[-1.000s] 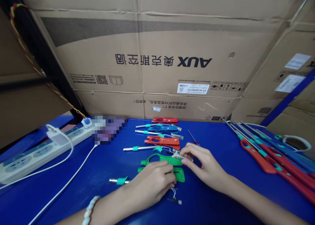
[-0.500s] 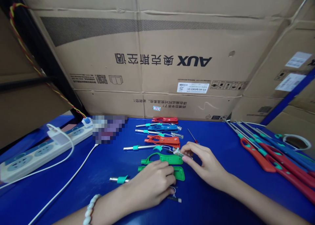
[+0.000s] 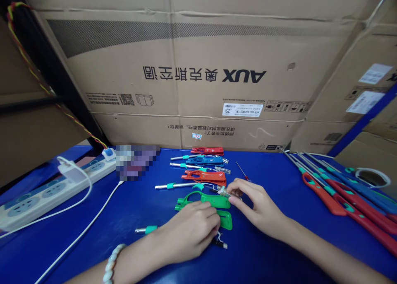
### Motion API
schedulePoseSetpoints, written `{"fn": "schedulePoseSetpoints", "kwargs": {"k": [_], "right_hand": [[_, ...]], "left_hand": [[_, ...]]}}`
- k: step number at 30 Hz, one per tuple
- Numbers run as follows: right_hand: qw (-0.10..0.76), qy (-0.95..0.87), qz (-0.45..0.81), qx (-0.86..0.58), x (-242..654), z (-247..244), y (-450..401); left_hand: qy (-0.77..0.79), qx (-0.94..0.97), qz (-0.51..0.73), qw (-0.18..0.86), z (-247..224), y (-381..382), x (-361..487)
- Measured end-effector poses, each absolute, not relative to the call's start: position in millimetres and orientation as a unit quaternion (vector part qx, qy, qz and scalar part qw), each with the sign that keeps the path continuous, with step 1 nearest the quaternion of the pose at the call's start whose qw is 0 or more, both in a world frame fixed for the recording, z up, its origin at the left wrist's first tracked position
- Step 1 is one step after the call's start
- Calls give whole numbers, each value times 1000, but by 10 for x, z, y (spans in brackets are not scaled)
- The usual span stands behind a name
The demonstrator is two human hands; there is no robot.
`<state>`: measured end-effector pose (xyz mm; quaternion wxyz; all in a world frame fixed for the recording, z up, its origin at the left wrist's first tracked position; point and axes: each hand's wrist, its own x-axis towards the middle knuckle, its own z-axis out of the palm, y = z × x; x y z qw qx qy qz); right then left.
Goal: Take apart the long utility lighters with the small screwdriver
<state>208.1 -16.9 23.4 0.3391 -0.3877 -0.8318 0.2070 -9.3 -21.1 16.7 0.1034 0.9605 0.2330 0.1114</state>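
My right hand (image 3: 256, 199) pinches a small clear lighter fuel tank (image 3: 223, 190) between thumb and fingers, beside the wire end of a metal lighter tube (image 3: 166, 186). My left hand (image 3: 194, 230) is closed, its fingers curled down over the lower green lighter shell half (image 3: 227, 220); what they grip is hidden. From under that hand a silver tube with a teal sleeve (image 3: 151, 229) sticks out to the left. A black igniter (image 3: 221, 244) with white wires shows at its right side. The upper green shell half (image 3: 214, 199) lies between my hands.
Farther back lie orange (image 3: 204, 176), blue (image 3: 206, 161) and red (image 3: 207, 151) lighter shells with tubes. A thin screwdriver (image 3: 242, 171) is behind my right hand. Several long lighters (image 3: 325, 197) lie at right, a power strip (image 3: 52, 191) at left. A cardboard box (image 3: 186, 89) stands behind.
The tube with the teal sleeve has slid slightly left, and the black igniter has shifted a little up and left under my left hand. My right hand has hardly moved.
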Motion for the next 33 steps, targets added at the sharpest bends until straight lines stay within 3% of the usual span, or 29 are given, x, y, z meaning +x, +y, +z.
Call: {"fn": "schedulePoseSetpoints", "kwargs": {"k": [8, 33], "right_hand": [[334, -829, 211, -396, 2079, 225, -174], [327, -835, 197, -396, 2085, 209, -163]], "left_hand": [[237, 953, 118, 147, 266, -213, -125], [167, 981, 95, 31, 210, -243, -123]]}}
